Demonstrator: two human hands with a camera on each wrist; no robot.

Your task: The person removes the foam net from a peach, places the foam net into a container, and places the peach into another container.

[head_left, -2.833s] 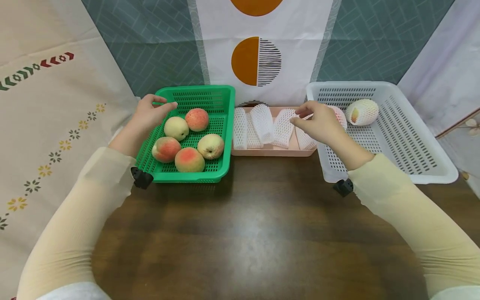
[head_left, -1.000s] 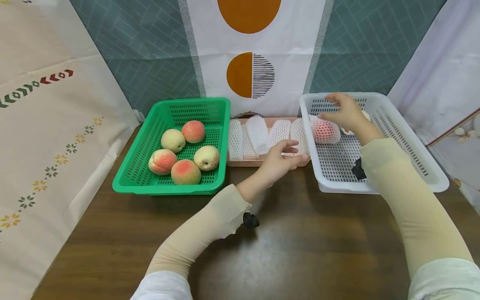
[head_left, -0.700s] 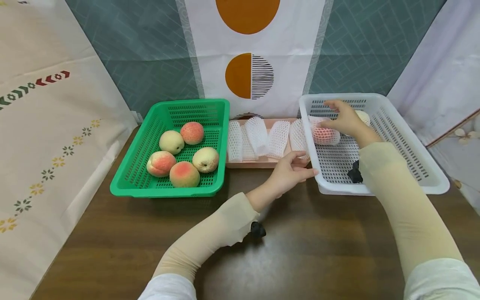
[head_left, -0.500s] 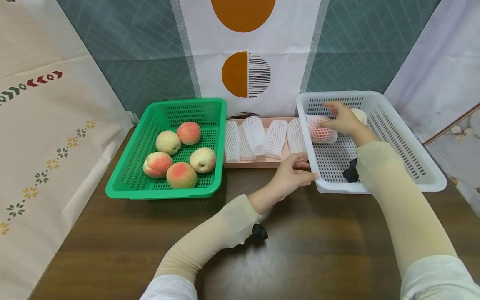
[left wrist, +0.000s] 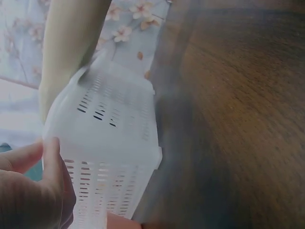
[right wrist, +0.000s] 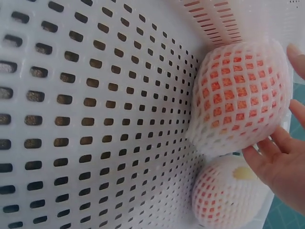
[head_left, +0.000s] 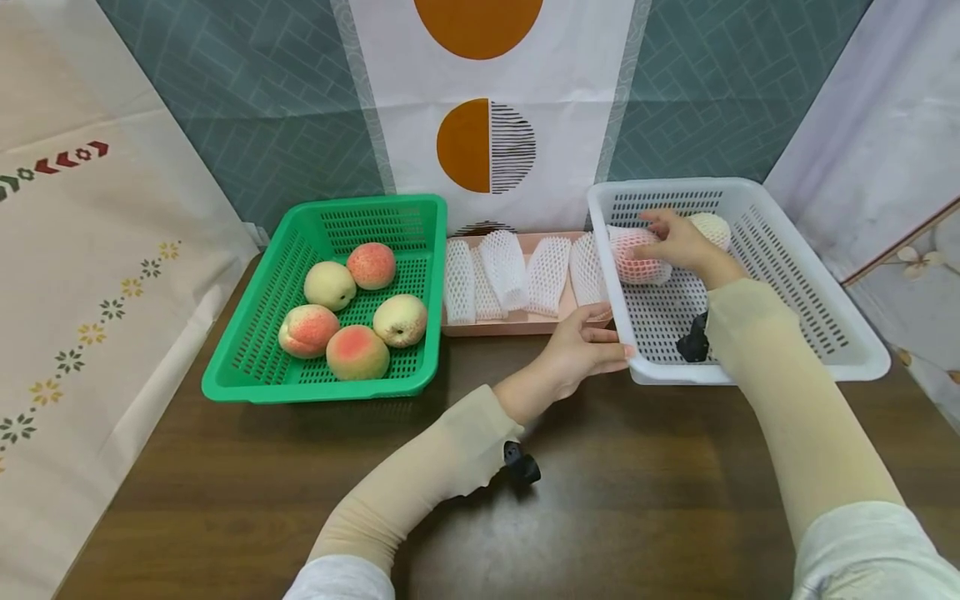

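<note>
In the head view my left hand (head_left: 573, 358) pinches the near left corner of the white basket (head_left: 757, 374) between thumb and fingers. The left wrist view shows the thumb and fingertips at the basket's rim (left wrist: 57, 125). My right hand (head_left: 688, 247) reaches inside this basket and holds a reddish peach in a white foam net (head_left: 634, 257), fingers and thumb about its sides. In the right wrist view, fingertips touch the netted peach's lower edge. Beside it lies a paler netted peach (right wrist: 228, 193), partly behind the hand in the head view.
A green basket (head_left: 315, 390) on the left holds several bare peaches (head_left: 357, 352). Between the baskets stands a pink tray (head_left: 495, 330) with several foam nets (head_left: 504, 271). Brown wooden table (head_left: 600, 492) lies in front; patterned cloths hang behind and at the sides.
My left hand has moved right from the green basket, past the tray, to the white basket's corner. My right hand has gone from over the tray into the white basket, onto the reddish netted peach.
</note>
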